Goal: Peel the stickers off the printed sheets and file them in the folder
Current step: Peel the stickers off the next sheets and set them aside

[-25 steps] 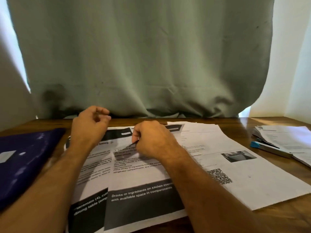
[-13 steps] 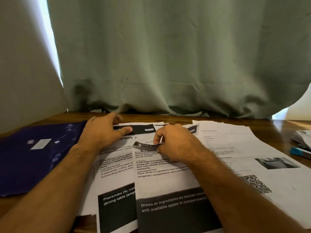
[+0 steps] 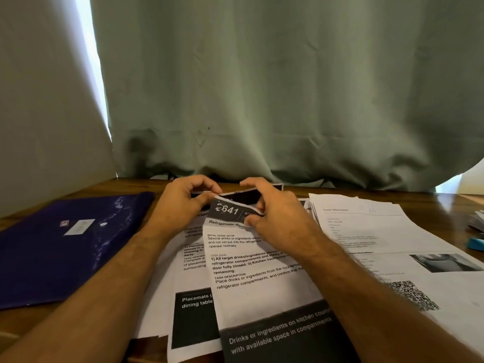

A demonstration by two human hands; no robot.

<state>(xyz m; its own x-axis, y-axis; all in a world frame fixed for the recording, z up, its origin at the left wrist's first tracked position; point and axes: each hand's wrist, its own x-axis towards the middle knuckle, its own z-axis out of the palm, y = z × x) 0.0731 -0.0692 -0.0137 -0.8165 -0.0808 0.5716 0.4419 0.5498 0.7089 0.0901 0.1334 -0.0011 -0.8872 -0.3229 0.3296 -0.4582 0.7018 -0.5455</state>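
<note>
A printed sheet headed "Refrigerator" lies on top of other sheets in front of me. Its black header strip marked "2641" is lifted and curled up off the page. My left hand pinches the strip's left end with thumb and fingers. My right hand grips its right part, fingers curled over the top and thumb below. A second sheet about placemats lies partly under the first. The dark blue folder lies shut on the table to the left.
More white sheets with a QR code spread to the right. A blue object and a paper stack sit at the right edge. A green curtain hangs behind the wooden table.
The view has swung left and closer. Both hands have moved to the top of the sheet and lifted the black strip, which now curls up between them; before, the left hand lay flat on the paper.
</note>
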